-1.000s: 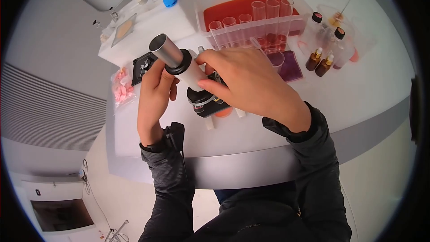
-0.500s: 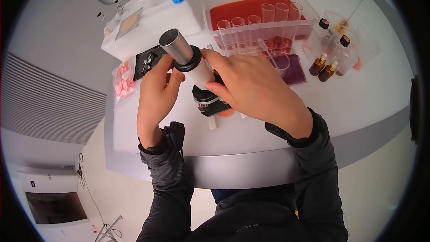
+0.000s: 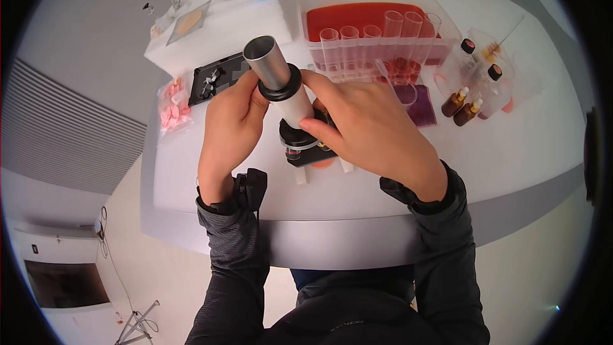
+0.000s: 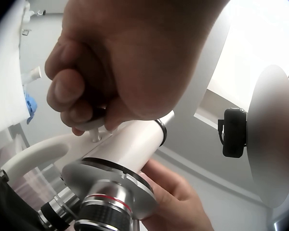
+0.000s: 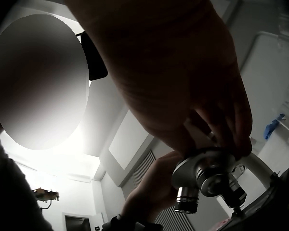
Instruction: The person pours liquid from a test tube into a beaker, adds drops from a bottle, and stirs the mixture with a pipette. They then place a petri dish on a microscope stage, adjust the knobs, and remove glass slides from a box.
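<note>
A microscope with a silver eyepiece tube point(image 3: 271, 67) and a white body tube point(image 3: 292, 110) stands between both hands in the head view. My left hand point(image 3: 234, 124) is at the tube's left side; in the left wrist view its curled fingers pinch a round knob point(image 4: 92, 124) on that side. My right hand point(image 3: 377, 124) grips the tube's right side, thumb on the white part, other fingertips hidden behind it. Below are the round nosepiece point(image 4: 86, 175), an objective point(image 4: 106, 209) with a red ring, and the black stage point(image 3: 313, 155). An orange disc point(image 3: 324, 163) shows under the stage.
Behind stands a clear tub point(image 3: 456, 32) of red liquid, test tubes point(image 3: 349, 48) before it. Capped bottles point(image 3: 493, 89), amber dropper bottles point(image 3: 467, 112) and a purple pad point(image 3: 421, 105) lie right. Left are a black case point(image 3: 205, 86), pink pieces point(image 3: 171, 112) and a white block point(image 3: 255, 25).
The head view has shifted, so the microscope appears slightly farther right. My left hand has turned at the knob, its fingers now tucked from view. My right hand stays on the tube.
</note>
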Demonstrator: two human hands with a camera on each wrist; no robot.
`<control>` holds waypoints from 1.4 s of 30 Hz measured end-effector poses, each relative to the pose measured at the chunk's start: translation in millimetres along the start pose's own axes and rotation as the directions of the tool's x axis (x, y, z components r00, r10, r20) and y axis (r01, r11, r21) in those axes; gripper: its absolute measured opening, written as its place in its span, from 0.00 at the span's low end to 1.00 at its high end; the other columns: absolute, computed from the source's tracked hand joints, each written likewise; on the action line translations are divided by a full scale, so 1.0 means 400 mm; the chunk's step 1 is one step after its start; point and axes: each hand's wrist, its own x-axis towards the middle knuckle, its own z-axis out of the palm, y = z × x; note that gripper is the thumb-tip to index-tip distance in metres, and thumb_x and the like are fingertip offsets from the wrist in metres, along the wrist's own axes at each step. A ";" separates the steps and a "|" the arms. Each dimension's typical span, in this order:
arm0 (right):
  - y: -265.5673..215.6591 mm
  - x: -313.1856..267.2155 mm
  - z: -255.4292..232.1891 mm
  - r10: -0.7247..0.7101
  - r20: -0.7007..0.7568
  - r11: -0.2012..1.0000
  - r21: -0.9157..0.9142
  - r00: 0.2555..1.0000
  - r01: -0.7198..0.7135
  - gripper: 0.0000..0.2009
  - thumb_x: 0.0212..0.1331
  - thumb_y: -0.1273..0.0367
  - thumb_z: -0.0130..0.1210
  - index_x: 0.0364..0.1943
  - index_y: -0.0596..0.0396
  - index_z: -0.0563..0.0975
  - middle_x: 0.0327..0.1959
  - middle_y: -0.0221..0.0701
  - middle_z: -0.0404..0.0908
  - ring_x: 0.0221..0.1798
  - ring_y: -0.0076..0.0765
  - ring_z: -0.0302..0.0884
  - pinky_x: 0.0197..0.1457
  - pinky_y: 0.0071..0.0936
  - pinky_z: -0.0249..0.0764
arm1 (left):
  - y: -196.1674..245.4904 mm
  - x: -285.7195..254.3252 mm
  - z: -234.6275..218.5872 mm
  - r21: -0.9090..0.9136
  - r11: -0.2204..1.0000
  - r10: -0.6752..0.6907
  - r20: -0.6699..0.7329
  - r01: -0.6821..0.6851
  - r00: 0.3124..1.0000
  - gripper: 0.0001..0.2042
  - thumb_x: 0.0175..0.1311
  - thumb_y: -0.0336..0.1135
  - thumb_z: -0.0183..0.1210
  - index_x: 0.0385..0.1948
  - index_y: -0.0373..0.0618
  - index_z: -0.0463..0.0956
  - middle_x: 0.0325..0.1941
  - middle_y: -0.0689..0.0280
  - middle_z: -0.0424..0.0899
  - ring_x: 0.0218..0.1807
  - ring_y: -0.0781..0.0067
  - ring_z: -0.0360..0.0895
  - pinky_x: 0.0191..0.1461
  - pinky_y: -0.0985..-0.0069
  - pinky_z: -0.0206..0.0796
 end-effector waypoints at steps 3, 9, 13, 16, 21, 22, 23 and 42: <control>-0.008 0.001 -0.005 0.005 0.015 1.000 0.016 1.000 -0.005 0.19 0.56 0.67 0.63 0.48 0.60 0.69 0.19 0.36 0.79 0.25 0.46 0.79 0.29 0.37 0.71 | 0.005 -0.004 -0.007 -0.001 1.000 0.017 0.009 -0.017 1.000 0.11 0.72 0.39 0.51 0.41 0.39 0.75 0.26 0.52 0.77 0.28 0.48 0.74 0.32 0.63 0.64; -0.020 -0.001 -0.017 0.067 0.118 0.997 0.029 0.991 -0.071 0.26 0.56 0.66 0.63 0.59 0.58 0.69 0.28 0.39 0.83 0.30 0.48 0.82 0.33 0.37 0.74 | 0.001 -0.009 -0.037 -0.109 0.994 0.001 0.114 0.012 0.993 0.11 0.69 0.36 0.56 0.45 0.40 0.77 0.27 0.57 0.80 0.26 0.60 0.76 0.33 0.68 0.66; -0.019 -0.003 -0.015 0.063 0.115 0.998 0.004 0.991 -0.064 0.27 0.56 0.66 0.64 0.59 0.57 0.69 0.29 0.38 0.84 0.31 0.47 0.83 0.33 0.36 0.74 | 0.013 -0.013 -0.052 -0.080 0.996 -0.035 0.121 0.045 0.992 0.10 0.67 0.34 0.57 0.45 0.40 0.77 0.28 0.59 0.81 0.25 0.65 0.75 0.33 0.71 0.67; -0.019 -0.004 -0.018 0.077 0.114 0.997 -0.016 0.991 -0.076 0.27 0.56 0.66 0.64 0.59 0.57 0.69 0.29 0.37 0.84 0.31 0.46 0.83 0.33 0.37 0.74 | 0.000 -0.008 -0.037 -0.086 0.996 -0.013 0.087 0.021 0.996 0.11 0.68 0.37 0.57 0.43 0.39 0.78 0.28 0.58 0.80 0.25 0.64 0.74 0.34 0.71 0.66; -0.018 -0.004 -0.016 0.042 0.057 0.999 -0.017 0.998 -0.041 0.24 0.56 0.64 0.63 0.55 0.58 0.72 0.23 0.36 0.80 0.28 0.47 0.79 0.34 0.39 0.72 | -0.014 0.006 -0.019 -0.160 0.983 -0.075 0.111 0.092 0.991 0.15 0.70 0.43 0.54 0.40 0.38 0.79 0.26 0.58 0.79 0.28 0.64 0.75 0.36 0.70 0.66; -0.019 -0.003 -0.017 0.044 0.062 0.999 -0.017 0.997 -0.043 0.24 0.56 0.64 0.63 0.55 0.58 0.72 0.23 0.36 0.81 0.28 0.48 0.79 0.34 0.39 0.72 | -0.010 0.009 -0.025 -0.135 0.980 -0.128 0.147 0.149 0.981 0.15 0.71 0.43 0.54 0.39 0.38 0.79 0.26 0.57 0.79 0.28 0.64 0.75 0.36 0.70 0.66; -0.020 -0.003 -0.018 0.046 0.067 0.999 -0.016 0.997 -0.045 0.24 0.56 0.64 0.63 0.55 0.58 0.72 0.23 0.36 0.81 0.28 0.48 0.79 0.35 0.39 0.71 | 0.000 0.012 -0.035 -0.109 0.973 -0.182 0.182 0.204 0.966 0.16 0.71 0.44 0.54 0.39 0.38 0.79 0.26 0.57 0.79 0.29 0.64 0.76 0.36 0.70 0.66; -0.018 -0.003 -0.021 0.068 0.129 0.997 -0.050 0.989 -0.062 0.26 0.57 0.66 0.62 0.59 0.58 0.70 0.29 0.37 0.85 0.32 0.46 0.84 0.35 0.36 0.74 | 0.008 -0.001 -0.052 -0.097 0.986 -0.117 0.163 0.134 0.980 0.14 0.67 0.41 0.58 0.42 0.37 0.78 0.30 0.57 0.81 0.28 0.63 0.76 0.35 0.69 0.66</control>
